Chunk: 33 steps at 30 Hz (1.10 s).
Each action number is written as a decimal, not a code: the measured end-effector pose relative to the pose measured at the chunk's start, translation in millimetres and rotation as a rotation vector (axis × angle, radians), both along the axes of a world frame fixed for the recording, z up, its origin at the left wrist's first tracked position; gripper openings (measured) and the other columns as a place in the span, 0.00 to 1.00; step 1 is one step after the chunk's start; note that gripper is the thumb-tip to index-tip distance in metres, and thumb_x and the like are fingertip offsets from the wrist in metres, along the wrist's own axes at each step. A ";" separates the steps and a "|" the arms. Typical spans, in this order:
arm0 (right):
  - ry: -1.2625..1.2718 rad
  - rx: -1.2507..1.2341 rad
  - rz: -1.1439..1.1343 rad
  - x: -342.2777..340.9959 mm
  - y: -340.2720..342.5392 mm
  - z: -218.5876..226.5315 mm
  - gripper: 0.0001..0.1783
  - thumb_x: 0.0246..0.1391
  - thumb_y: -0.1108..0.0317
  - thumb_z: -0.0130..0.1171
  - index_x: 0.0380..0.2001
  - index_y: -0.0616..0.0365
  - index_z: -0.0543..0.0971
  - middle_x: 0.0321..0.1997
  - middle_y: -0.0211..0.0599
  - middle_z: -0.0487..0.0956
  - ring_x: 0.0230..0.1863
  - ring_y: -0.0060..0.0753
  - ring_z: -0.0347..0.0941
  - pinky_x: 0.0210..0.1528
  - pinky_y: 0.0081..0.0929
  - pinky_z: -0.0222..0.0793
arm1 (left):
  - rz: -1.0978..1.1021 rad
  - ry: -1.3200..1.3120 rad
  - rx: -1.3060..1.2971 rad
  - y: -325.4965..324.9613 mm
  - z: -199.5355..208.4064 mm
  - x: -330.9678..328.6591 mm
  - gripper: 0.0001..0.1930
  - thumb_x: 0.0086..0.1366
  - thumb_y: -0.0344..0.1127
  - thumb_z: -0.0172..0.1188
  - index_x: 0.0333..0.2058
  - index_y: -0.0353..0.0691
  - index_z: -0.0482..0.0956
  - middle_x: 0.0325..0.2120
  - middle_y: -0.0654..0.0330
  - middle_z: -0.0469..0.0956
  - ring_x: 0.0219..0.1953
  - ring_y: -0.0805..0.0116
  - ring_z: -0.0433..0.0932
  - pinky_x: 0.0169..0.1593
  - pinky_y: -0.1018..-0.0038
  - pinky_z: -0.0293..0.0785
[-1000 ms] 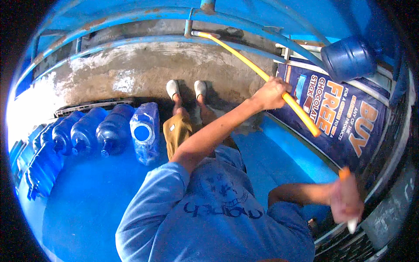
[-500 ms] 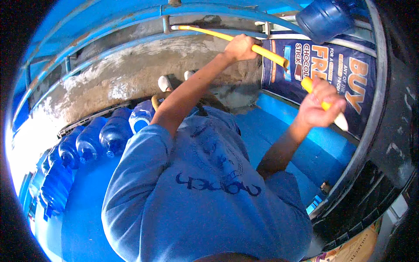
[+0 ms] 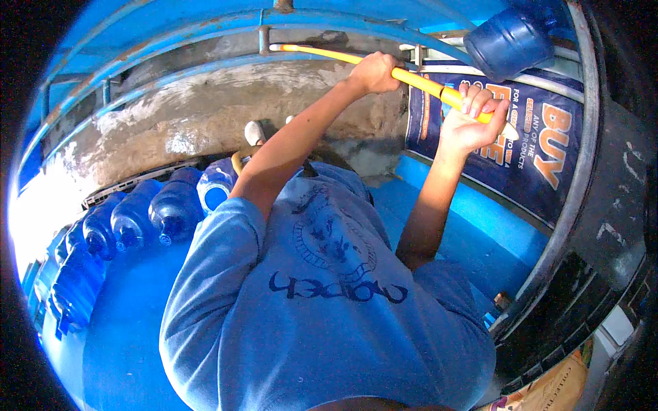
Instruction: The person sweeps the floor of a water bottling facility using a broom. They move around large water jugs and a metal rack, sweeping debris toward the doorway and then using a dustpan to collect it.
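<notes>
A long yellow pole point(image 3: 428, 85) with a white far tip crosses the scene from upper left to right. My left hand point(image 3: 375, 72), arm outstretched, is closed around its middle. At its right end is a shorter yellow piece point(image 3: 451, 98) with a pale tip, and my right hand point(image 3: 473, 120) is wrapped around it. The two yellow parts now lie in one line and appear to touch at a dark seam between my hands. My right palm and fingers hide part of the shorter piece.
Several blue water jugs point(image 3: 130, 218) line the left side. Another dark blue jug point(image 3: 510, 44) sits at the upper right, above a printed banner point(image 3: 541, 171). Blue metal rails point(image 3: 185, 34) run along the far side. A large black rounded object point(image 3: 610, 226) rises at right.
My right hand has moved up and left, bringing the shorter yellow piece to the end of the pole. Before, a gap separated them. My left hand has barely shifted.
</notes>
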State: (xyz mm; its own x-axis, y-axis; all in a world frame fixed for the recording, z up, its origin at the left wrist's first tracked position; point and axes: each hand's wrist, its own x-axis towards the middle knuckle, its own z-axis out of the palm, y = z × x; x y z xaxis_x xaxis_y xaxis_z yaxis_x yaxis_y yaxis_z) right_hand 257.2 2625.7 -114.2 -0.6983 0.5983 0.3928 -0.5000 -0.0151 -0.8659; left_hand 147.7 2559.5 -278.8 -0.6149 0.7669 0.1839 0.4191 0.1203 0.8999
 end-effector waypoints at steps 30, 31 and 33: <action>0.034 0.520 0.653 -24.4 -42.9 80.9 0.09 0.57 0.69 0.50 0.26 0.61 0.67 0.16 0.36 0.67 0.16 0.28 0.63 0.24 0.34 0.66 | 0.077 0.070 0.224 -39.0 98.4 4.6 0.10 0.42 0.42 0.59 0.22 0.46 0.82 0.20 0.48 0.77 0.26 0.46 0.77 0.33 0.56 0.76; 0.033 0.532 0.680 -25.9 -47.7 90.9 0.09 0.57 0.68 0.51 0.27 0.61 0.67 0.16 0.35 0.67 0.16 0.28 0.63 0.22 0.31 0.65 | 0.058 0.075 0.221 -42.2 112.2 6.3 0.10 0.42 0.41 0.59 0.22 0.45 0.82 0.20 0.48 0.77 0.26 0.46 0.78 0.32 0.56 0.75; 0.022 0.632 0.649 -21.1 -54.5 121.0 0.08 0.57 0.67 0.51 0.27 0.58 0.68 0.15 0.34 0.68 0.12 0.25 0.61 0.15 0.26 0.58 | 0.041 0.042 0.318 -48.4 139.3 15.1 0.09 0.42 0.41 0.59 0.21 0.44 0.81 0.19 0.48 0.77 0.25 0.46 0.77 0.30 0.56 0.74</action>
